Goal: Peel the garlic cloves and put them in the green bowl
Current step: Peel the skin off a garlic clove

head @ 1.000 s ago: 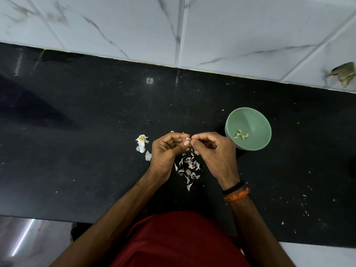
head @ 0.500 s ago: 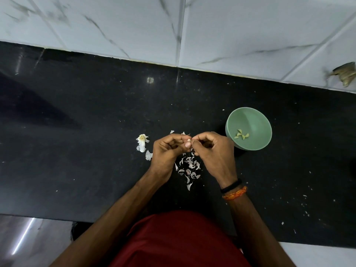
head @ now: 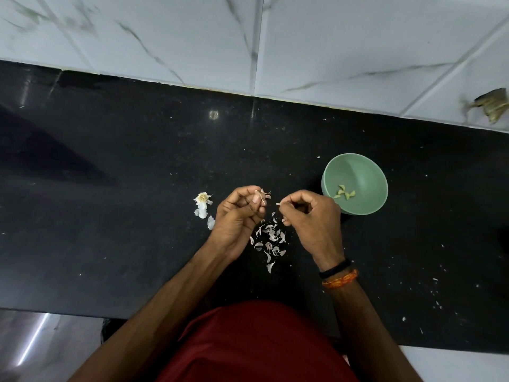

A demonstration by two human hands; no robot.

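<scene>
My left hand (head: pixel 239 216) pinches a small garlic clove (head: pixel 261 194) with loose pinkish skin at its fingertips. A short gap to the right, my right hand (head: pixel 308 219) pinches a tiny flake of peel (head: pixel 278 204) between thumb and forefinger. The green bowl (head: pixel 366 172) stands just right of my right hand, with several peeled cloves (head: pixel 343 192) at its bottom. A heap of peel scraps (head: pixel 270 238) lies on the black counter (head: pixel 110 216) between my wrists. The garlic bulb remnant (head: pixel 202 203) lies left of my left hand.
A white marble-tiled wall (head: pixel 248 37) rises behind the counter. Small white flecks (head: pixel 435 293) are scattered on the counter at the right. A brownish scrap (head: pixel 493 104) sticks to the wall at the far right. My red shirt (head: pixel 256 346) fills the bottom.
My hands were joined at the fingertips on the clove; now they have pulled apart, the right hand taking a flake of peel away to the right.
</scene>
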